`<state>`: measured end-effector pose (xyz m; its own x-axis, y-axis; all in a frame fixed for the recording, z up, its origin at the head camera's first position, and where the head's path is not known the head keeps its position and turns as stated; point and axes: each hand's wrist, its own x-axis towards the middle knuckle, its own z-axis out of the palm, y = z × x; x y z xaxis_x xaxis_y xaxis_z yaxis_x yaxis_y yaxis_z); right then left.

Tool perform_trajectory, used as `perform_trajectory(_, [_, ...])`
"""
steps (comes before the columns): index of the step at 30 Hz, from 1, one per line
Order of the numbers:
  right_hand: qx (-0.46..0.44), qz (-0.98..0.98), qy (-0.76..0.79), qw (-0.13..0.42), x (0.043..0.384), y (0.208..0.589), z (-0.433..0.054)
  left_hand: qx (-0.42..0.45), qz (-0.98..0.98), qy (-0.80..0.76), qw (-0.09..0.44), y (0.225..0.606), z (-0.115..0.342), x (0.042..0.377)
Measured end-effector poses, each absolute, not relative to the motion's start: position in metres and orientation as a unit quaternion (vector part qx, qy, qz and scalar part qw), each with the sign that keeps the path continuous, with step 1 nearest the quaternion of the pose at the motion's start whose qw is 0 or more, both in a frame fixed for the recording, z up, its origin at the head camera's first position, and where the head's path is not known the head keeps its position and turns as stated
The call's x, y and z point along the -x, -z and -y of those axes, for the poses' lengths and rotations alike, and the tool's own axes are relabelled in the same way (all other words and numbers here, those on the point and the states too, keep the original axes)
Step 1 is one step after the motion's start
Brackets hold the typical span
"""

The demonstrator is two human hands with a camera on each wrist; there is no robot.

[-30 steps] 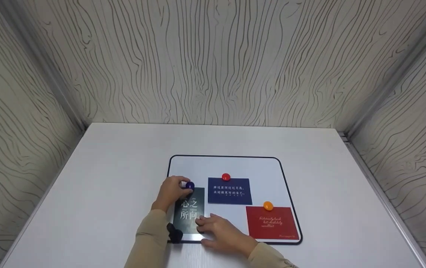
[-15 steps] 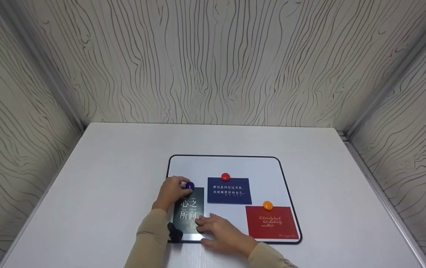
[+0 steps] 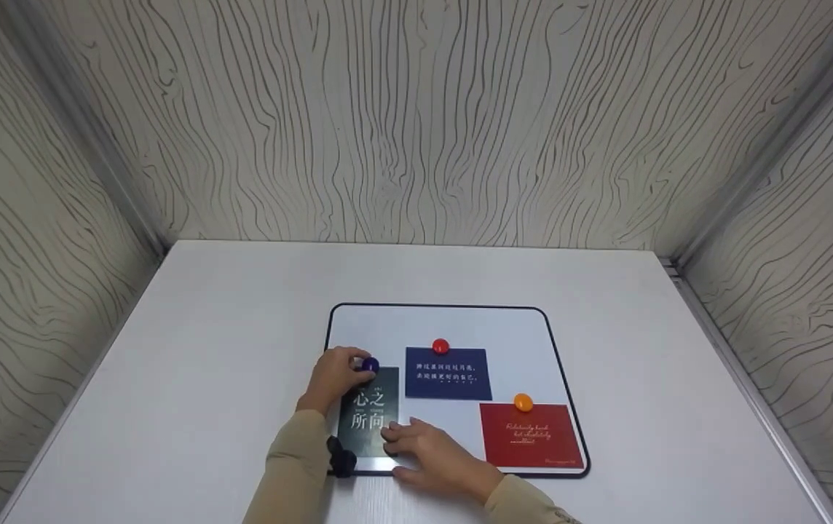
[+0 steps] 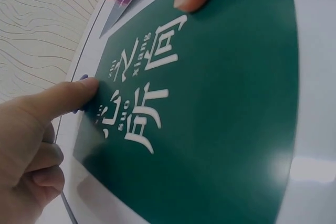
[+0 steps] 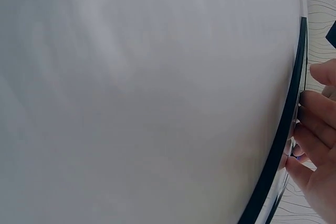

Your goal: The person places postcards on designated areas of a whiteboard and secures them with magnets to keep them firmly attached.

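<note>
A dark green card [image 3: 369, 440] with white lettering lies upright on the left part of a black-edged whiteboard [image 3: 504, 324]. At the card's top edge is a round dark purple magnet [image 3: 370, 364], pinched between thumb and fingers of my left hand [image 3: 330, 377]. In the left wrist view that hand [image 4: 34, 135] largely hides the magnet. My right hand [image 3: 437, 453] rests at the card's lower right edge, its fingertips touching the card. Seen by the right wrist camera, the right hand [image 5: 317, 135] has its fingers loosely bent over the board's border.
To the right, a navy card [image 3: 448, 386] sits under a red magnet [image 3: 440, 346]. Lower right, an orange magnet [image 3: 523, 402] is at the top of a red card [image 3: 531, 447]. The board lies on a white table [image 3: 242, 327] enclosed by wood-patterned walls [image 3: 416, 124].
A white patch between the left fingers beside the purple magnet, seen a second ago, no longer shows. Both hands stay almost in place.
</note>
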<state>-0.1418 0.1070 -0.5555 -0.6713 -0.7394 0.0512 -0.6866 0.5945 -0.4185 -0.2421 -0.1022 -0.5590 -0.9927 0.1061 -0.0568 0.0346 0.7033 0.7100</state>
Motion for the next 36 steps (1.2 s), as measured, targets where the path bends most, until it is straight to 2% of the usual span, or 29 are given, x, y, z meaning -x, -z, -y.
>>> perform_trajectory(10, [0.417, -0.892, 0.167, 0.058, 0.144, 0.555, -0.109, -0.027, -0.915, -0.397, 0.058, 0.558, 0.100, 0.242])
perform_trajectory(19, [0.387, -0.892, 0.208, 0.100, 0.144, 0.549, -0.110, -0.038, -0.919, -0.389, 0.054, 0.550, 0.096, 0.245])
perform_trajectory(25, [0.375, -0.895, 0.212, 0.115, 0.146, 0.542, -0.113, -0.060, -0.922, -0.382, 0.027, 0.535, 0.090, 0.246])
perform_trajectory(32, [0.355, -0.903, 0.222, 0.095, 0.151, 0.533, -0.121, -0.097, -0.931, -0.351, -0.040, 0.514, 0.082, 0.247])
perform_trajectory(36, [0.348, -0.906, 0.217, 0.102, 0.152, 0.531, -0.124, -0.101, -0.931, -0.347, -0.048, 0.502, 0.076, 0.245])
